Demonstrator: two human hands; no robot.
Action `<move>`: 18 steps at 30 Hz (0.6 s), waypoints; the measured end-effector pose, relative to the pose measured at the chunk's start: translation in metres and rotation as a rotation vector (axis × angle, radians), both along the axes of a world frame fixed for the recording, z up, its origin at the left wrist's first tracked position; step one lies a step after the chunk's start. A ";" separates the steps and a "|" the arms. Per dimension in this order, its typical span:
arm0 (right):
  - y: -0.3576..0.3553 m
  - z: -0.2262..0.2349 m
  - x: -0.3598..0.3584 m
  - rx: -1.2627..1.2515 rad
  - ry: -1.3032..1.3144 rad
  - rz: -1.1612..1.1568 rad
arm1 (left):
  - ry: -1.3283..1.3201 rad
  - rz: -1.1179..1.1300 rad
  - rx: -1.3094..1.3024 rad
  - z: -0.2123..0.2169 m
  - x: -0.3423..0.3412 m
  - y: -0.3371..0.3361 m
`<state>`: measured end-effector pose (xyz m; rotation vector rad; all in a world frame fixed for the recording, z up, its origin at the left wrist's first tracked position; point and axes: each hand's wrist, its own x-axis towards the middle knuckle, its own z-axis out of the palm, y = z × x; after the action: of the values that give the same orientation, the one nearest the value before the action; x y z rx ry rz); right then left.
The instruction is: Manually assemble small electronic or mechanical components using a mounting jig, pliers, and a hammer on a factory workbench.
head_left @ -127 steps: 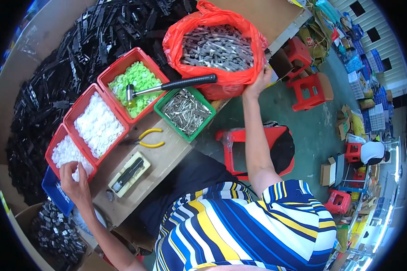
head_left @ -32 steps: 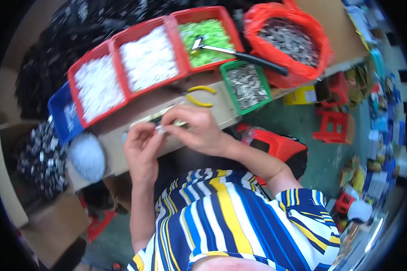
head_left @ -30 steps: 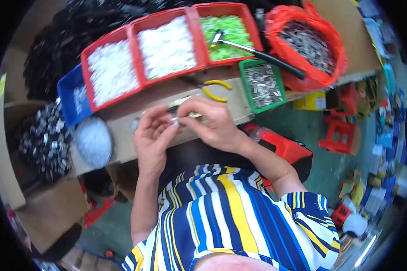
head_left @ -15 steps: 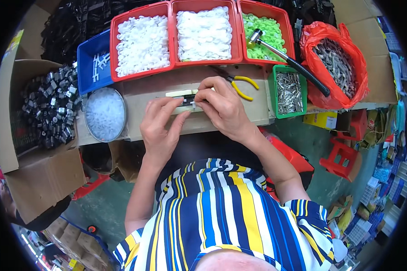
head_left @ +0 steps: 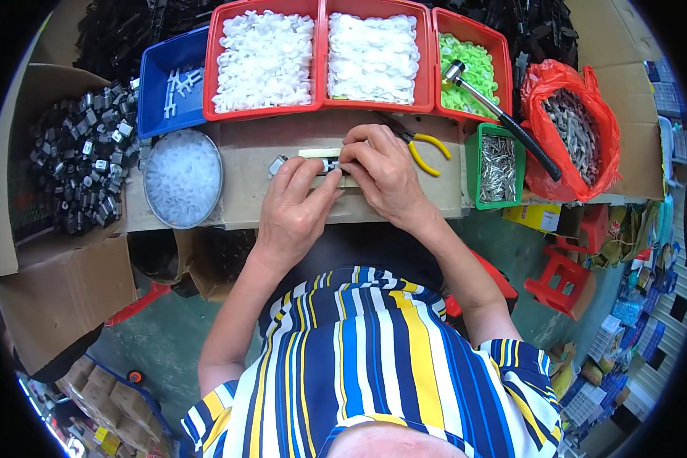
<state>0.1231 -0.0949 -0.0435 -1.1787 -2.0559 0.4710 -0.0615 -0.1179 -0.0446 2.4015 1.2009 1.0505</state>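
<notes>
A cream-coloured block lies on the cardboard-covered bench in front of me. Along it sits a small black-and-silver part, mostly covered by my fingers. My left hand pinches this part from the near left, thumb and fingertips close together. From the right, my right hand has its thumb and index finger closed on the part's other end, nearly touching the left fingertips. A shiny metal end piece sticks out left of my left fingers. Pliers with yellow handles lie beyond my right hand.
Red bins of white and green plastic pieces line the back, beside a blue bin. A hammer rests across the green pieces' bin. Bowl, green pin tray, red bag and carton of black-and-silver parts flank the bench.
My left hand has shifted right and its fingers have closed in beside the right fingertips. The metal end piece now shows at the left. The whole view has shifted slightly.
</notes>
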 end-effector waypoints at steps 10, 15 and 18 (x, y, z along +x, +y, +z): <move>0.003 0.004 0.008 -0.032 0.035 0.006 | 0.086 -0.018 -0.022 0.011 0.004 0.007; -0.011 0.037 0.064 0.091 -0.083 -0.234 | 0.098 -0.072 -0.146 0.025 0.002 0.020; -0.031 0.054 0.105 0.079 -0.160 -0.473 | -0.023 -0.151 -0.134 0.035 0.008 0.041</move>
<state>0.2285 -0.1259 0.0105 -1.6340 -1.8178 0.0688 -0.0534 -0.0769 -0.0092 2.3291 1.0295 0.9198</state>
